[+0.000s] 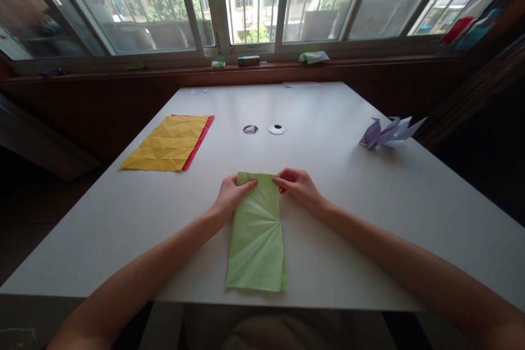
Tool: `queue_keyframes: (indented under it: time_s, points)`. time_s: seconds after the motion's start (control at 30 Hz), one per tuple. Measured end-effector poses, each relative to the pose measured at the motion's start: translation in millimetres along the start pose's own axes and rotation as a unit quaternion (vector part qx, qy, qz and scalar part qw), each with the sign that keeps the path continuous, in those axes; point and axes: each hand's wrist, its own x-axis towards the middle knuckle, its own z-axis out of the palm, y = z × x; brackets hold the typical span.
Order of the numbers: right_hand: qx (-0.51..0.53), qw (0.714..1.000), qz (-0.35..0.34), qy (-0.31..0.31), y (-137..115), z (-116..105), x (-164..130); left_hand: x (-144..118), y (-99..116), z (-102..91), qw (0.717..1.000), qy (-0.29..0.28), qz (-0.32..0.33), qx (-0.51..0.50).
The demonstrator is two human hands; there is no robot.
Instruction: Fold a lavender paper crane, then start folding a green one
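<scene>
A sheet of light green paper [256,251], folded in two lengthwise, lies near the front edge of the white table. Creases fan out across it from a point on its right edge. My left hand [232,194] grips its upper left corner, thumb on top and the other fingers hidden beneath. At the upper right corner, my right hand [299,186] pinches the paper between thumb and fingers. The lower right edges of the two layers sit slightly apart.
Creased yellow paper [164,145] lies over red paper [199,145] on the left. A purple folded paper figure [385,134] stands near the right edge. Two round table inserts [276,129] lie ahead. Small packets [314,57] rest on the windowsill.
</scene>
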Motion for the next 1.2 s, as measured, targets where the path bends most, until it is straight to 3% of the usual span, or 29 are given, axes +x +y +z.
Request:
queue_keyframes:
  time_s: [0.63, 1.03, 1.2]
  points:
    - [0.02, 1.0, 0.011, -0.008, -1.6, -3.0, -1.0, -3.5, 2.1, 2.7, 1.0, -0.003, 0.015, -0.011]
    - [0.059, 0.998, -0.018, -0.012, -47.4, 2.8, -9.0, -25.3, 30.0, 0.4, 0.998, 0.01, 0.049, -0.04]
    - [0.052, 0.997, -0.062, 0.011, -77.2, 8.8, -26.5, -45.2, 44.5, 0.5, 0.988, 0.043, 0.146, -0.039]
